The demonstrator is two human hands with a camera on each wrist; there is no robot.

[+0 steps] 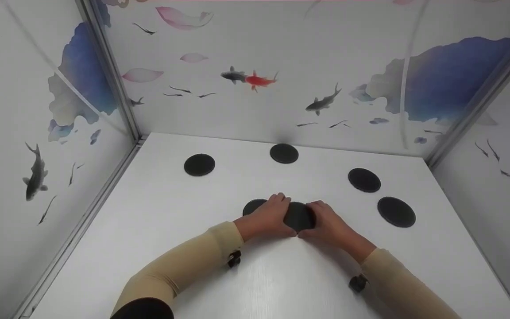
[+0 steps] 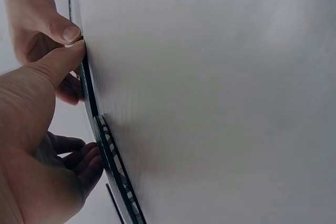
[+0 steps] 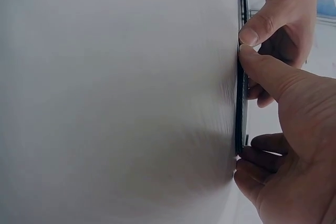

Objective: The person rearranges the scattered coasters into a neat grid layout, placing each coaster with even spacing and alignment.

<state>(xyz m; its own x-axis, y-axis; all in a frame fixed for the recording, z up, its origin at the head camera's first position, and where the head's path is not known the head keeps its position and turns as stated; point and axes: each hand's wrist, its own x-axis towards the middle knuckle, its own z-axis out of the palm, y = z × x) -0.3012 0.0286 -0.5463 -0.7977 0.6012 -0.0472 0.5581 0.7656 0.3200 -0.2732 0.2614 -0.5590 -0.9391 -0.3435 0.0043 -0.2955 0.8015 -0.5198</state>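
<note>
In the head view, a flat black disc (image 1: 299,217) lies low over the white tabletop between both hands. My left hand (image 1: 269,217) holds its left side, thumb at the near edge and fingers toward the far side. On the opposite side, my right hand (image 1: 329,222) grips the rim with thumb and curled fingers. The two thumb tips meet at the near edge, also seen on the disc's thin edge (image 3: 241,93) in the right wrist view. A second black disc (image 1: 252,206), with a patterned edge in the left wrist view, is partly hidden behind my left hand.
Further black discs lie around: one at the back left (image 1: 199,165), one by the back wall (image 1: 284,153), and two at the right, a farther disc (image 1: 364,180) and a nearer disc (image 1: 396,212). Fish-patterned panels (image 1: 255,115) enclose the white table (image 1: 264,274) on three sides.
</note>
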